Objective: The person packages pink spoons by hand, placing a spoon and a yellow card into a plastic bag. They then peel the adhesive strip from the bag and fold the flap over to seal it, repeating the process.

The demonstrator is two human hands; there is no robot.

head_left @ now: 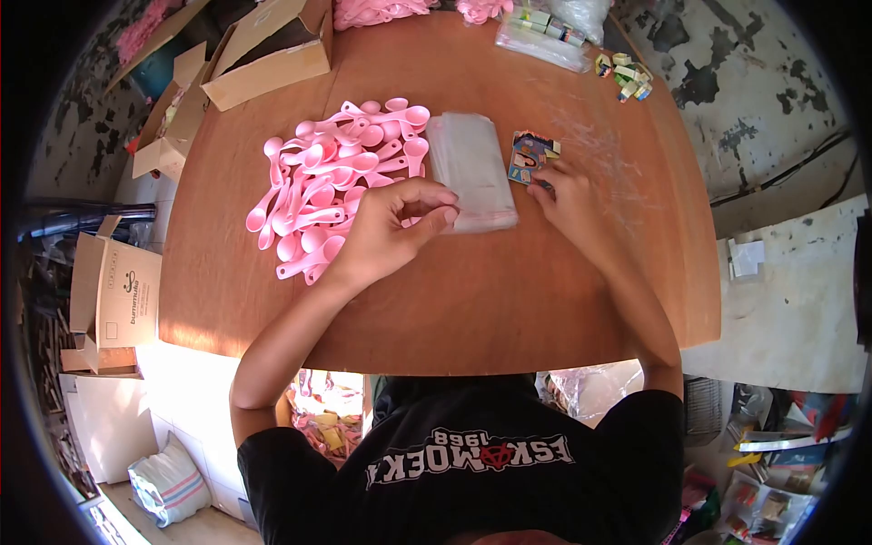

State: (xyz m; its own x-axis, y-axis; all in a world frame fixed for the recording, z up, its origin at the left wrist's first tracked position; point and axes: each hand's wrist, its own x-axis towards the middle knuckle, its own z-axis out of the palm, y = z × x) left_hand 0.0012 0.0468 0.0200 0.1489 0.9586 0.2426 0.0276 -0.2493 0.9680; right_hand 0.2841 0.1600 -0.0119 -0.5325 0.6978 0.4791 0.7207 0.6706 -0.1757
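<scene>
L hand (391, 232) pinches near edge of bags (468, 163), spoons (331, 182) just beside. R hand (570, 202) fingertips on cards (531, 156); grip there can't tell.

Small packing workshop: cardboard boxes (263, 50), heaped pink spoons (327, 182), peeling walls (727, 82)

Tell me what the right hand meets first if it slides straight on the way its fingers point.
The right hand points at the small printed packets and seems to be touching them; the stack of clear bags lies just left of them.
</scene>
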